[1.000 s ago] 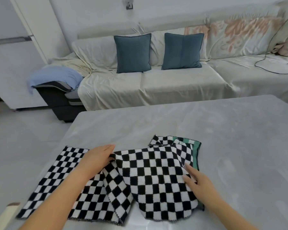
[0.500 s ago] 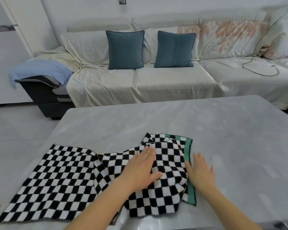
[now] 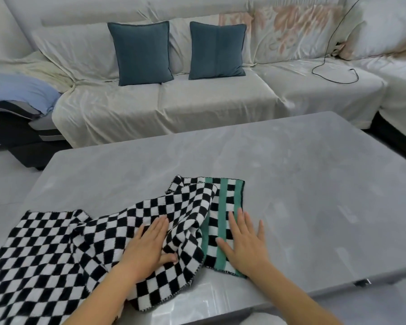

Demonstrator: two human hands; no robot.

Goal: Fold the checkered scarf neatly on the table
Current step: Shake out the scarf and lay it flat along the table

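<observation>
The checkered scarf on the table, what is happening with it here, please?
A person is folding the checkered scarf on the grey table. The left hand presses flat on the bunched black-and-white middle part. The right hand lies flat on the end with green stripes, partly on the table. The scarf is still wrinkled, and its left part is spread out to the table's edge, so the fold is not finished.

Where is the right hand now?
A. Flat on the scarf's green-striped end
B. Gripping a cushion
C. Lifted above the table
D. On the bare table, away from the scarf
A: the right hand lies open, palm down, on the green-striped end of the scarf.
</observation>
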